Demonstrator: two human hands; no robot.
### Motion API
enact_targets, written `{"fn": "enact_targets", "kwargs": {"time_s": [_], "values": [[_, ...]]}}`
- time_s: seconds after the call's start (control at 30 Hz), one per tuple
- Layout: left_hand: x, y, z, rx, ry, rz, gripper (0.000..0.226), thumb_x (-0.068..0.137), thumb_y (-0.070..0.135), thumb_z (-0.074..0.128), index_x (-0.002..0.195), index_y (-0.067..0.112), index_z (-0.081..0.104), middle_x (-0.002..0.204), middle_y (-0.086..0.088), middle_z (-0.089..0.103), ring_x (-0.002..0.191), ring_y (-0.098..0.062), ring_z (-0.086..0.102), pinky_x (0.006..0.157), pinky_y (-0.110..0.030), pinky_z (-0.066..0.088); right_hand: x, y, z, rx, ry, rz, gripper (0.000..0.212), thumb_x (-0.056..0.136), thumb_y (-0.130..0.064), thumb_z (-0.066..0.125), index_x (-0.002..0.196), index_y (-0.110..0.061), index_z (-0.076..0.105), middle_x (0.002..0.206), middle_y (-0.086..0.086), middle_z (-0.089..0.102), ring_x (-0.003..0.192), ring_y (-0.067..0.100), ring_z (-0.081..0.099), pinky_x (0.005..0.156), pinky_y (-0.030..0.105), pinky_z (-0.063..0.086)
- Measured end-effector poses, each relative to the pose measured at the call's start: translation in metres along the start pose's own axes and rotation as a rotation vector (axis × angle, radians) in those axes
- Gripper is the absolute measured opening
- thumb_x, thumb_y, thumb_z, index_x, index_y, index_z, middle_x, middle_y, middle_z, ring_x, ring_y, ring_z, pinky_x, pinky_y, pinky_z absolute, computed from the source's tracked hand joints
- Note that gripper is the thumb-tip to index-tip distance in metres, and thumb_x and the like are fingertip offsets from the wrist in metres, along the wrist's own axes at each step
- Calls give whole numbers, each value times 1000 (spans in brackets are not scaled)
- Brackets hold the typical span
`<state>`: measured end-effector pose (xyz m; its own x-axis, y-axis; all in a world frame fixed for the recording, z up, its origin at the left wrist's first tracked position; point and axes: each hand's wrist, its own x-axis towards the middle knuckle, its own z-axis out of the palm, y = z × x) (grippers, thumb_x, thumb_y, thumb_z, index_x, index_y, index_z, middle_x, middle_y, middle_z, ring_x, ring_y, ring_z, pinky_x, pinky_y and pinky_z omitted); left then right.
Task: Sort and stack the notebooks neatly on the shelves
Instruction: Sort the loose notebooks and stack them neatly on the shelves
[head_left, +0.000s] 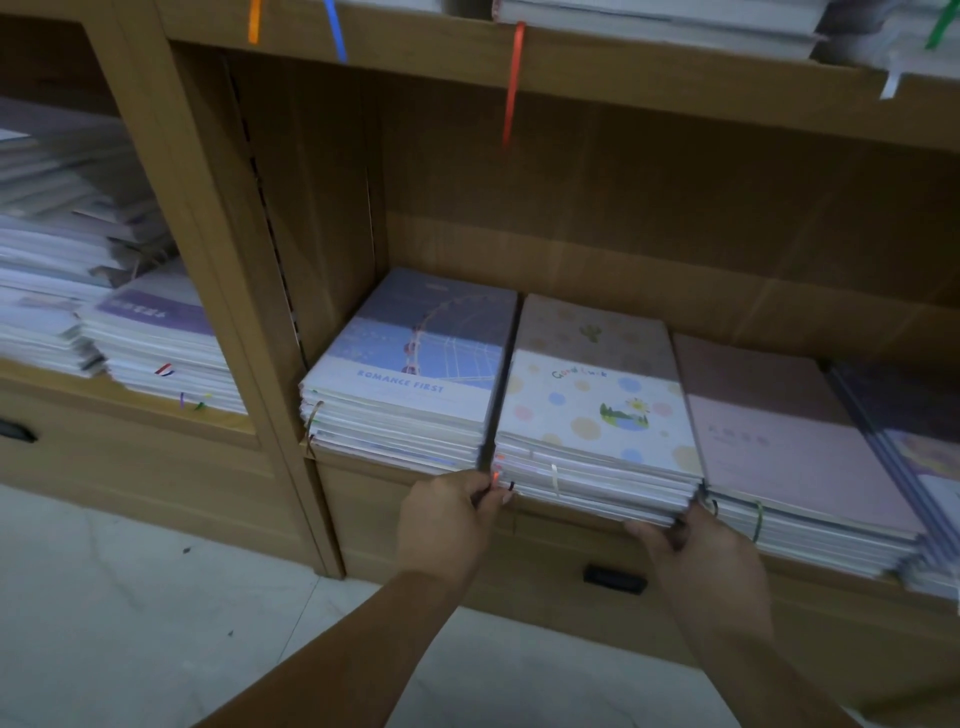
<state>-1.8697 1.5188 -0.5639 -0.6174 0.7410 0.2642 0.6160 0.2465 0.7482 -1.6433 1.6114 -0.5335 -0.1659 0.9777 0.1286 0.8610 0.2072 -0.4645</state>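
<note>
The dotted stack (597, 415) lies on the lower shelf (571, 515), between the blue stack (410, 374) and the pink stack (789, 436). Its front left corner is pinched by the left hand (447, 519), and its front right corner is gripped by the right hand (701, 551). Squaring seems to be in hand; an even push inward is probably needed next.

Tall open space above the notebook stacks (410, 364), upper shelf board (649, 91) overhead, red ribbon (511, 88) dangling in, thin slits either side of the polka-dot stack (597, 415), wooden upright (182, 234) left, cardboard (675, 218) closing the back.
</note>
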Motion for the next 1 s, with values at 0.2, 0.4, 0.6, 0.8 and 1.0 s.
{"fn": "enact_targets", "kwargs": {"time_s": [0.2, 0.4, 0.6, 0.8, 1.0], "values": [[-10, 6, -9, -65, 21, -11, 15, 89, 39, 73, 85, 26, 79, 67, 4, 70, 64, -12, 64, 61, -35, 50, -1, 6, 0, -61, -48, -11, 40, 85, -64, 65, 86, -25, 58, 78, -5, 68, 79, 23, 65, 65, 35, 51], [-7, 5, -9, -52, 15, -23, 22, 91, 40, 71, 82, 21, 77, 65, 1, 68, 63, -14, 61, 63, -35, 49, -2, -1, 0, -23, -25, 33, 45, 86, -60, 67, 68, -20, 53, 63, -4, 57, 65, 24, 54, 58, 33, 42], [-1, 2, -2, -29, 18, -36, 21, 88, 37, 74, 76, 21, 76, 62, 2, 66, 61, -15, 59, 59, -28, 44, 1, -1, 2, -68, -23, 29, 49, 84, -67, 64, 70, -20, 56, 63, -5, 57, 68, 25, 57, 57, 34, 41], [-16, 9, -10, -17, 19, -69, 14, 89, 38, 70, 83, 29, 78, 61, 5, 67, 59, -11, 62, 51, -27, 45, -3, 3, -11, -76, -73, 4, 40, 90, -59, 62, 69, -24, 61, 66, -9, 61, 68, 19, 58, 61, 33, 50], [-44, 64, -5, -225, -122, -64, 24, 83, 42, 70, 79, 19, 76, 67, 7, 71, 67, -7, 67, 68, -34, 57, -18, 5, -65, 30, -44, -87, 39, 90, -49, 62, 64, -21, 65, 56, -6, 59, 60, 9, 58, 59, 33, 49]]}}
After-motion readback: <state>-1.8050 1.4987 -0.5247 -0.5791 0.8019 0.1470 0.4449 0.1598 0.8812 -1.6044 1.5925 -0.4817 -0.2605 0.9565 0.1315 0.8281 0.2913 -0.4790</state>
